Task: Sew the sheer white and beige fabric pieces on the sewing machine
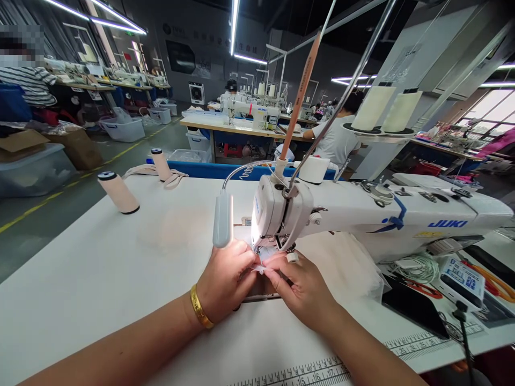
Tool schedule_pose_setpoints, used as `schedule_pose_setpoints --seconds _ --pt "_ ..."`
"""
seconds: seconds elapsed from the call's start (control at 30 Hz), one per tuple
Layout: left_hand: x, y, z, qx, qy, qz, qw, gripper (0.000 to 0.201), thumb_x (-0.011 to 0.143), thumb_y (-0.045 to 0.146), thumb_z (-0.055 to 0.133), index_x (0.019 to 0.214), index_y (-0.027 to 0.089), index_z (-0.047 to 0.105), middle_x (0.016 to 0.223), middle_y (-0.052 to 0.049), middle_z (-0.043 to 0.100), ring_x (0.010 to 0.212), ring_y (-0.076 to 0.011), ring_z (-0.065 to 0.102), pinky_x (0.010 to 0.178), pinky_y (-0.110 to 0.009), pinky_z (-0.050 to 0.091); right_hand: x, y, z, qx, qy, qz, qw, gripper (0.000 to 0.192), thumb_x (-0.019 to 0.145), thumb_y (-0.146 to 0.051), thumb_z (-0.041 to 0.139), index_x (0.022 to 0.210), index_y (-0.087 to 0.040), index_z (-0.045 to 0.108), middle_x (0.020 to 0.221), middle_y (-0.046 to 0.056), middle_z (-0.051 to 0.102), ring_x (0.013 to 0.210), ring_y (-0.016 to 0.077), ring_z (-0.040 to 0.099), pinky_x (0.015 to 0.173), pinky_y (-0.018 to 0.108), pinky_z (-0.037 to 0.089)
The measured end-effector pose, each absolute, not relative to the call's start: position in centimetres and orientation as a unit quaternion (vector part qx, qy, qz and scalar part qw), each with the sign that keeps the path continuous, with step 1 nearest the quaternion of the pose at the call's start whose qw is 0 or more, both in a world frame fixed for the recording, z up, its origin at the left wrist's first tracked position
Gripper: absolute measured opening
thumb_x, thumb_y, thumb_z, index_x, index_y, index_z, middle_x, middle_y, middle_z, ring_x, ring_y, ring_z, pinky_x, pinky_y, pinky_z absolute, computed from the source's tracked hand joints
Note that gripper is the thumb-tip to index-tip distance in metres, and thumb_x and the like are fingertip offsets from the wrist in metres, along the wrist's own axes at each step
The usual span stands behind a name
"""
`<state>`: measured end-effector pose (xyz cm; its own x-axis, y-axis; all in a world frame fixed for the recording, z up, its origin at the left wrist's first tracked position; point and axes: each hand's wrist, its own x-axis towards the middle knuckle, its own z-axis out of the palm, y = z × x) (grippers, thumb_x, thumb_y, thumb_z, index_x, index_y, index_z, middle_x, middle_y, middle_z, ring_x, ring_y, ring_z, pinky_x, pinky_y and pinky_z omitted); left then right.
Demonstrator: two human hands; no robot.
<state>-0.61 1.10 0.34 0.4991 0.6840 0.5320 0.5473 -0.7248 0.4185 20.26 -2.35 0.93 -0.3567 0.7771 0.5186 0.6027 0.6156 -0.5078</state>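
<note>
Both hands meet under the head of the white sewing machine (362, 214), near the middle of the desk (100, 268). The left hand (225, 279), with a gold bracelet (199, 306) on the wrist, has its fingers (245, 262) curled and pinching a small white piece (259, 266) that lies just in front of the needle area. The right hand (300, 287) holds the same piece from the other side, with the fingers (277, 265) closed on its edge. The piece is tiny and mostly covered, so I cannot tell what it is made of.

To do this step well, I think the piece must stay flat and straight under the presser foot, and both hands should hold it with equal, light tension. The fingertips are very close to the needle, so it seems safer to keep them at the sides of the foot, not in front of it. The small lamp (223, 220) on its bent neck shines on the spot, which helps in judging the line.

Two thread cones (118, 192) stand towards the far left edge of the desk, well apart from the hands. A printed ruler (306, 371) runs along the near edge.
</note>
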Motion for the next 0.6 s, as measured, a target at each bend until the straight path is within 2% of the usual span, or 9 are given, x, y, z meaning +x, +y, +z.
schedule_pose_setpoints --seconds 0.17,0.27,0.37,0.4,0.47,0.6 --pt "-0.6 1.5 0.8 0.854 0.348 0.350 0.163 0.022 0.092 0.018 0.047 0.087 0.021 0.068 0.084 -0.003 0.066 0.080 -0.0201 0.057 0.076 -0.035 0.040 20.2 -2.4 1.2 -0.452 -0.797 0.133 0.378 0.017 0.103 -0.021 0.053 0.097 -0.027 0.067 0.092 -0.002 0.074 0.088 0.0188 0.065 0.079 0.030 0.050" --pt "-0.4 1.4 0.9 0.853 0.364 0.335 0.166 0.011 0.090 0.024 0.056 0.088 0.020 0.066 0.087 -0.004 0.065 0.083 -0.0218 0.059 0.077 -0.037 0.042 19.9 -2.5 1.3 -0.471 -0.789 0.131 0.372 0.017 0.104 -0.023 0.052 0.094 -0.027 0.065 0.088 -0.003 0.074 0.083 0.0182 0.067 0.075 0.029 0.051" --pt "0.0 0.7 0.8 0.857 0.373 0.331 0.128 0.009 0.086 0.030 0.066 0.087 0.021 0.064 0.092 -0.005 0.066 0.087 -0.0241 0.060 0.081 -0.040 0.043 19.8 -2.7 0.8 -0.455 -0.811 0.088 0.357 0.024 0.106 -0.025 0.046 0.088 -0.026 0.061 0.079 -0.002 0.071 0.075 0.0191 0.067 0.070 0.029 0.052" --pt "0.1 0.5 0.6 0.858 0.374 0.335 0.111 0.003 0.086 0.024 0.063 0.085 0.021 0.063 0.091 -0.004 0.066 0.087 -0.0236 0.060 0.083 -0.041 0.043 19.8 -2.7 0.4 -0.447 -0.817 0.063 0.358 0.026 0.107 -0.026 0.044 0.087 -0.026 0.060 0.078 -0.001 0.070 0.074 0.0196 0.067 0.067 0.029 0.052" --pt "0.2 0.3 0.2 0.854 0.368 0.361 0.068 0.011 0.081 0.012 0.056 0.082 0.022 0.061 0.085 -0.004 0.066 0.083 -0.0225 0.059 0.080 -0.039 0.043 20.1 -2.5 -0.6 -0.435 -0.828 0.015 0.352 0.023 0.107 -0.028 0.044 0.091 -0.027 0.060 0.080 0.000 0.071 0.073 0.0205 0.069 0.065 0.029 0.054" --pt "0.0 0.6 -0.8 0.859 0.343 0.379 -0.007 0.009 0.076 0.014 0.056 0.080 0.022 0.058 0.080 -0.005 0.066 0.075 -0.0223 0.058 0.069 -0.038 0.041 20.8 -1.3 -2.3 -0.388 -0.859 -0.051 0.330 0.017 0.105 -0.034 0.050 0.092 -0.029 0.061 0.078 0.000 0.071 0.069 0.0205 0.071 0.056 0.027 0.056"
